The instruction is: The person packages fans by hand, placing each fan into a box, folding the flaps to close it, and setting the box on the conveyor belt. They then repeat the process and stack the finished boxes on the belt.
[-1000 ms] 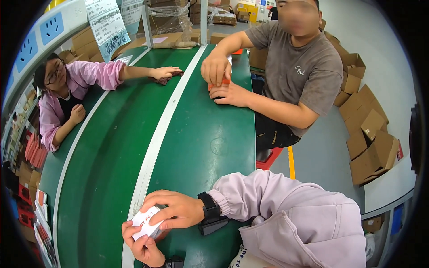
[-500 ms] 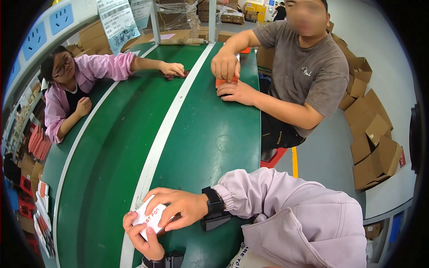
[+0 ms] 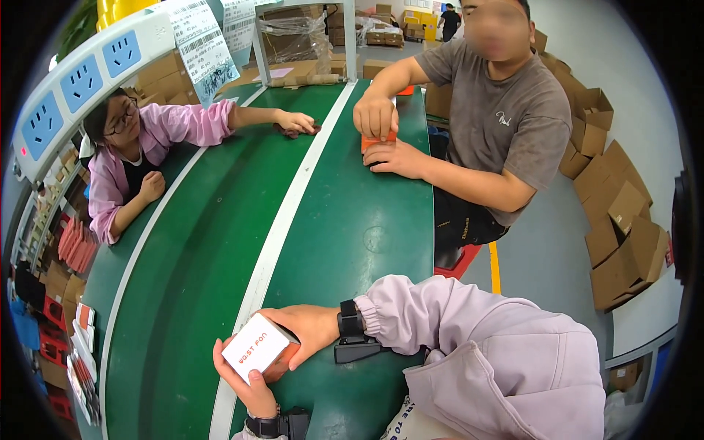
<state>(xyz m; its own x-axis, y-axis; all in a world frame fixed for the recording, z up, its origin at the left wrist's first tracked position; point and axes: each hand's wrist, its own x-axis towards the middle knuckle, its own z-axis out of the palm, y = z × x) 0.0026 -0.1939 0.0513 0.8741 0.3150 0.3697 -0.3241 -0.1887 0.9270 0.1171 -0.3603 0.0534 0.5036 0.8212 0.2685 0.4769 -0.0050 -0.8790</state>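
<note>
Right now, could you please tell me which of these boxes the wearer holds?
The small white-topped box, held between the wearer's left hand and right hand; the brown cardboard boxes at far right are larger, and nobody is holding them.

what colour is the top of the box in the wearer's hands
The box has a white top with orange-red lettering, best seen in the head view.

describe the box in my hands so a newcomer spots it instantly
On the long green table, follow the white strip toward the near end. There, the box sits between your left hand and right hand. Its white face with orange-red lettering points up, unlike the orange item held by the co-worker in brown.
</note>
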